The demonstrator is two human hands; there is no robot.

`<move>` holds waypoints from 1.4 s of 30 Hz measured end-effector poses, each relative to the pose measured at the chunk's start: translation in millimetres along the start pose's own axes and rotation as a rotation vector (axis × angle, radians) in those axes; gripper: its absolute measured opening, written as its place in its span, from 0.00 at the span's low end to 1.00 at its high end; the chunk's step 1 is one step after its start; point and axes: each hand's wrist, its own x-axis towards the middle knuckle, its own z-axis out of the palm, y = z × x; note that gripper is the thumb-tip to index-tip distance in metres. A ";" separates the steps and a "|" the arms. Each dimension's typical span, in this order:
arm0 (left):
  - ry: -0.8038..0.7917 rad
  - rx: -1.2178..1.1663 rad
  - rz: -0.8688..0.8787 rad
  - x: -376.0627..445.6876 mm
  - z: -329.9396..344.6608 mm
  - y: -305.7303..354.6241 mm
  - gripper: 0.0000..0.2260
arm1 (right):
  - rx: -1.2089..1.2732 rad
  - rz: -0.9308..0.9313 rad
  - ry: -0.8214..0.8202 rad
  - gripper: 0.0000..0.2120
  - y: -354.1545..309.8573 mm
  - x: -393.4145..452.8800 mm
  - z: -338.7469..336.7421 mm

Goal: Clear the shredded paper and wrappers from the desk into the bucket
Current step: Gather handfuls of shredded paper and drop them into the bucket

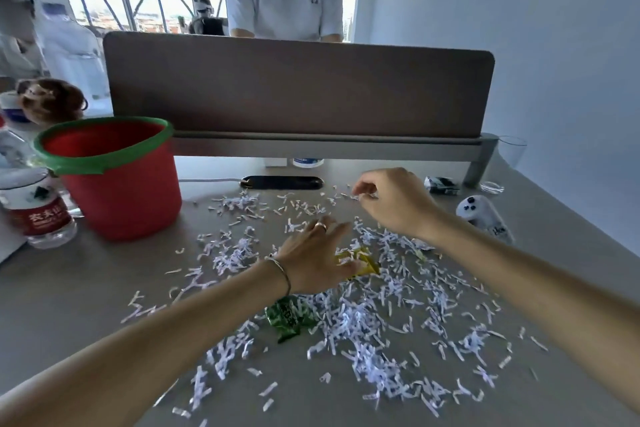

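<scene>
White shredded paper (363, 319) covers the near and middle counter (86, 288), thickest right of centre, and none of it looks gathered yet. A green wrapper (289, 317) lies near the middle, half under the strips, so a sweep could pass over it. Further off, the left hand (313, 255) rests flat with fingers spread, touching a yellow wrapper (363, 262). Beyond it the right hand (391, 201) curls its fingers round a few far strips. The red bucket (117, 180) stands far left, well apart from both hands; light strips may drop on the way across. A water bottle (38, 211) just beside the bucket could be knocked.
</scene>
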 end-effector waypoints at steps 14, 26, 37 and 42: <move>0.064 0.074 0.025 52.9 26.8 25.2 0.10 | -0.023 0.147 -0.089 0.09 101.2 -20.6 8.4; 0.130 -0.171 -0.011 85.8 29.6 5.5 0.12 | -0.232 0.264 -0.315 0.33 117.6 -55.0 61.0; 0.145 -0.130 0.011 73.6 25.8 0.4 0.18 | -0.404 -0.010 -0.147 0.13 99.0 -59.6 64.7; 0.114 -0.134 -0.009 74.0 18.3 -2.7 0.18 | -0.398 0.023 -0.257 0.17 96.8 -44.2 60.1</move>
